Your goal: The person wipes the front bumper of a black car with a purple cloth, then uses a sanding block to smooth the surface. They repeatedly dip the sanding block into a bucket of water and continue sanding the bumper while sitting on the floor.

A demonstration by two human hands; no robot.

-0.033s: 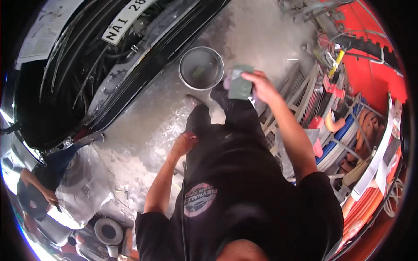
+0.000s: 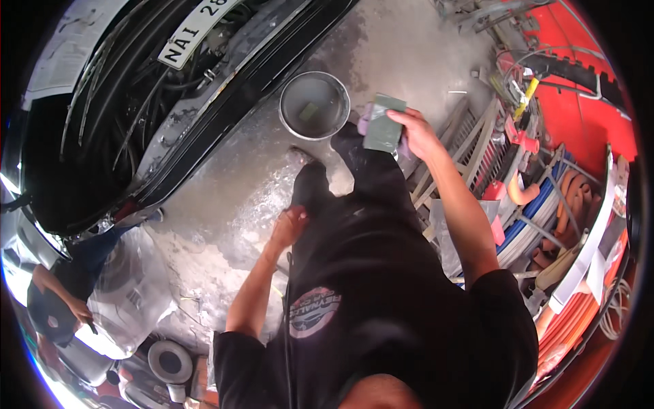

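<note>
My right hand [image 2: 415, 133] grips a dark green, flat sheet that looks like sandpaper [image 2: 383, 126], thumb on top, held over my right knee. Some purple cloth [image 2: 364, 123] shows behind the sheet, in the same hand. My left hand [image 2: 291, 226] rests at my left thigh with its fingers curled; what they hold, if anything, is hidden. Ahead of my feet stands a round bucket [image 2: 315, 136] of greyish water, with a small greenish pad [image 2: 309, 111] in it.
A black car part with hoses and a plate [image 2: 194, 34] lies along the left. Another person's arm [image 2: 65, 293] shows at the lower left by plastic sheeting [image 2: 129, 273]. To my right is a rack of hoses [image 2: 572, 198] and metal grilles [image 2: 470, 140].
The right hand and the sheet have shifted slightly to the right, and the sheet is tilted a little more. The left hand has hardly moved.
</note>
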